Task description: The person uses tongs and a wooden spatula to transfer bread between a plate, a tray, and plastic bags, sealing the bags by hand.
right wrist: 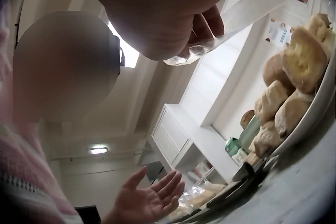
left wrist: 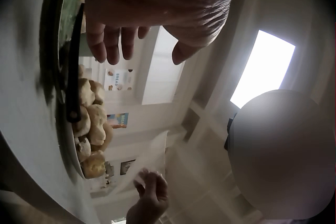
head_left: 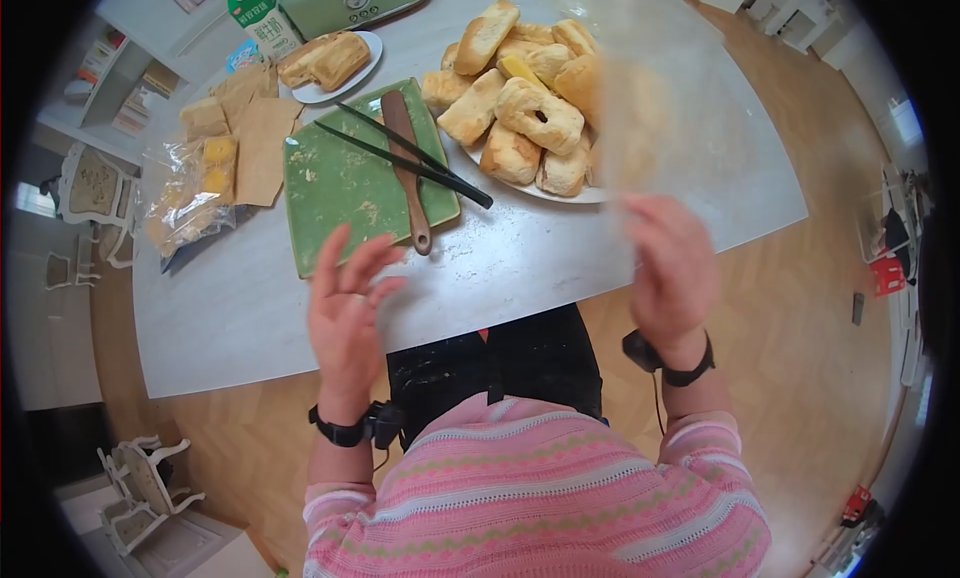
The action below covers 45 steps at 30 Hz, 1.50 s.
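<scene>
The right hand (head_left: pixel 668 268), right of the frame's middle, pinched a thin clear bag (head_left: pixel 665 118) that stood up blurry in the upper right. The left hand (head_left: pixel 350 323), lower left of the middle, held nothing, its fingers loose. The bread (head_left: pixel 540 113) sat in a big heap on a white plate (head_left: pixel 585 195) at the top middle. The bag could slip or flop, since just one hand had it. If it bumped the heap (piled quite high), a piece could tumble. The black tongs (head_left: pixel 468 187) poked past the green tray (head_left: pixel 330 198), so a sleeve might catch them.
</scene>
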Each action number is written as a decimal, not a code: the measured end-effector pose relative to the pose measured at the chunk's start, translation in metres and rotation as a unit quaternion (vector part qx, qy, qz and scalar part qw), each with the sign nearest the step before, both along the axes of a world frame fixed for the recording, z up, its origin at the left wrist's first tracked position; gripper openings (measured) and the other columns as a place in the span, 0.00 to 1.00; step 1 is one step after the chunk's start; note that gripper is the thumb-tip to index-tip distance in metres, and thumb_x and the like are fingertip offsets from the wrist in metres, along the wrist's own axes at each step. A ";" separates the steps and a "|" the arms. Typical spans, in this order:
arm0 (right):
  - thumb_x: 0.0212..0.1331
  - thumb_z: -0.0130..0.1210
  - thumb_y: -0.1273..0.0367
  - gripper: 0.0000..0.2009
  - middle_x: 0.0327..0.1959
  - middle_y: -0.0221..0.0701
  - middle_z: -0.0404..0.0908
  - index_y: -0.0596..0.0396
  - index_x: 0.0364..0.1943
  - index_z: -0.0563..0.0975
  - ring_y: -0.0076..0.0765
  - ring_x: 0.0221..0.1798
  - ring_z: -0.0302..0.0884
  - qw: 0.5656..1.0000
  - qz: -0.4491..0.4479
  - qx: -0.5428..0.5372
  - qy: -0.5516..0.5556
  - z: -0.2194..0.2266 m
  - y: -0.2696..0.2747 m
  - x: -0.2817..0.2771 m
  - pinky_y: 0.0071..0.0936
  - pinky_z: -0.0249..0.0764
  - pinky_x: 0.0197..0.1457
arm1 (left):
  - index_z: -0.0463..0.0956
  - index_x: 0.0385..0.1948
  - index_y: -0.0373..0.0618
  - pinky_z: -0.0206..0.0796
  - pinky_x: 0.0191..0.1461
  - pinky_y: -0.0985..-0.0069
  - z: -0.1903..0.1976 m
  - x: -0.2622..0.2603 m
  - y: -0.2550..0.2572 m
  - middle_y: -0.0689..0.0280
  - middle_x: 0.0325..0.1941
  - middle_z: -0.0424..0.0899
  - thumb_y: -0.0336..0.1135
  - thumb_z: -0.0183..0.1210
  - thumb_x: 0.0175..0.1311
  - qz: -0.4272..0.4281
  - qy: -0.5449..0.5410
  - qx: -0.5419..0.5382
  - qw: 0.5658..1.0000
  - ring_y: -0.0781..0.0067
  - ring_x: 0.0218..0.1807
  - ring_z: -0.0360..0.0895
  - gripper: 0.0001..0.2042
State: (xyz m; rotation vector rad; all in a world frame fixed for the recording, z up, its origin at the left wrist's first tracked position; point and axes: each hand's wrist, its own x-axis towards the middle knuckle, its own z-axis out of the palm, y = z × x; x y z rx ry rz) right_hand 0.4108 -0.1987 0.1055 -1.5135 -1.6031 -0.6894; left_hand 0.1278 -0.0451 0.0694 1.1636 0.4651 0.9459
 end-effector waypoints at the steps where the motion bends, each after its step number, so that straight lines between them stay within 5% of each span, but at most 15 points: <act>1: 0.50 0.59 0.80 0.10 0.45 0.40 0.85 0.60 0.38 0.80 0.45 0.46 0.84 0.999 0.047 -0.020 -0.012 -0.001 0.005 -0.017 0.35 0.81 0.48 | 0.50 0.75 0.40 0.68 0.65 0.65 0.002 0.010 -0.010 0.48 0.67 0.72 0.41 0.61 0.68 -0.051 -0.009 -0.018 0.999 0.53 0.66 0.73 0.38; 5: 0.48 0.60 0.73 0.08 0.45 0.39 0.84 0.58 0.35 0.79 0.44 0.48 0.83 0.979 0.189 -0.065 -0.028 -0.018 0.023 -0.074 0.36 0.81 0.50 | 0.43 0.76 0.39 0.66 0.69 0.63 -0.005 0.035 -0.041 0.44 0.69 0.69 0.42 0.60 0.69 -0.147 -0.091 -0.060 0.983 0.52 0.67 0.73 0.41; 13: 0.47 0.62 0.73 0.10 0.46 0.38 0.82 0.57 0.36 0.80 0.45 0.50 0.80 0.955 0.272 -0.101 0.056 -0.038 0.032 -0.106 0.40 0.78 0.52 | 0.61 0.68 0.34 0.74 0.58 0.64 -0.026 0.001 -0.045 0.44 0.59 0.79 0.40 0.43 0.81 0.006 -0.010 -0.146 0.989 0.52 0.58 0.81 0.23; 18: 0.46 0.65 0.78 0.16 0.49 0.40 0.82 0.57 0.43 0.81 0.49 0.52 0.80 0.971 0.179 -0.077 0.140 -0.030 0.032 -0.094 0.40 0.77 0.54 | 0.65 0.65 0.35 0.78 0.50 0.66 -0.036 -0.015 -0.048 0.45 0.54 0.82 0.40 0.42 0.81 0.058 -0.012 -0.133 0.989 0.50 0.51 0.85 0.20; 22: 0.55 0.64 0.76 0.19 0.52 0.43 0.82 0.58 0.53 0.79 0.52 0.53 0.79 0.960 0.124 -0.092 0.232 -0.031 0.037 -0.092 0.38 0.76 0.55 | 0.64 0.65 0.35 0.79 0.51 0.58 -0.042 -0.025 -0.049 0.46 0.50 0.83 0.41 0.45 0.80 0.057 -0.008 -0.129 0.990 0.47 0.48 0.85 0.21; 25: 0.59 0.63 0.76 0.21 0.50 0.41 0.83 0.59 0.58 0.76 0.42 0.50 0.81 0.917 0.133 -0.131 0.353 -0.036 0.038 -0.097 0.35 0.76 0.55 | 0.64 0.65 0.35 0.78 0.52 0.57 -0.045 -0.029 -0.050 0.45 0.49 0.84 0.40 0.46 0.79 0.046 -0.010 -0.123 0.991 0.47 0.48 0.85 0.21; 27: 0.61 0.63 0.75 0.24 0.46 0.37 0.83 0.60 0.62 0.73 0.31 0.45 0.81 0.813 0.209 -0.197 0.506 -0.040 0.038 -0.097 0.29 0.76 0.53 | 0.64 0.65 0.35 0.78 0.53 0.57 -0.047 -0.031 -0.050 0.45 0.48 0.84 0.39 0.47 0.79 0.045 -0.004 -0.127 0.991 0.47 0.48 0.85 0.21; 28: 0.61 0.63 0.75 0.24 0.46 0.37 0.83 0.60 0.62 0.73 0.31 0.45 0.81 0.813 0.209 -0.198 0.507 -0.039 0.038 -0.097 0.29 0.76 0.53 | 0.66 0.64 0.33 0.77 0.55 0.58 -0.049 -0.033 -0.050 0.45 0.49 0.84 0.37 0.47 0.79 0.045 0.003 -0.109 0.993 0.49 0.49 0.85 0.20; 30: 0.61 0.63 0.74 0.18 0.43 0.34 0.83 0.61 0.55 0.78 0.25 0.40 0.80 0.654 0.247 -0.288 0.654 -0.034 0.039 -0.096 0.23 0.75 0.51 | 0.69 0.62 0.31 0.77 0.57 0.59 -0.053 -0.037 -0.050 0.45 0.49 0.84 0.36 0.47 0.79 0.047 0.012 -0.093 0.995 0.51 0.50 0.85 0.19; 34: 0.59 0.65 0.74 0.10 0.45 0.34 0.83 0.59 0.44 0.82 0.28 0.44 0.79 0.646 0.284 -0.354 0.613 -0.041 0.039 -0.091 0.23 0.73 0.50 | 0.72 0.60 0.30 0.77 0.57 0.64 -0.056 -0.042 -0.054 0.48 0.48 0.85 0.31 0.50 0.77 0.071 0.059 -0.098 0.991 0.58 0.48 0.85 0.16; 36: 0.56 0.66 0.74 0.04 0.52 0.36 0.81 0.56 0.35 0.84 0.31 0.53 0.77 0.740 0.371 -0.263 0.496 -0.039 0.042 -0.095 0.26 0.72 0.54 | 0.72 0.60 0.30 0.77 0.56 0.66 -0.056 -0.045 -0.057 0.49 0.48 0.85 0.29 0.51 0.76 0.083 0.070 -0.104 0.989 0.61 0.48 0.85 0.16; 45: 0.53 0.69 0.73 0.05 0.64 0.40 0.76 0.54 0.32 0.86 0.43 0.67 0.71 0.734 0.442 -0.275 0.436 -0.031 0.044 -0.100 0.37 0.65 0.68 | 0.74 0.58 0.31 0.77 0.53 0.71 -0.042 -0.051 -0.067 0.53 0.45 0.86 0.31 0.52 0.76 0.212 0.092 -0.068 0.970 0.67 0.44 0.85 0.16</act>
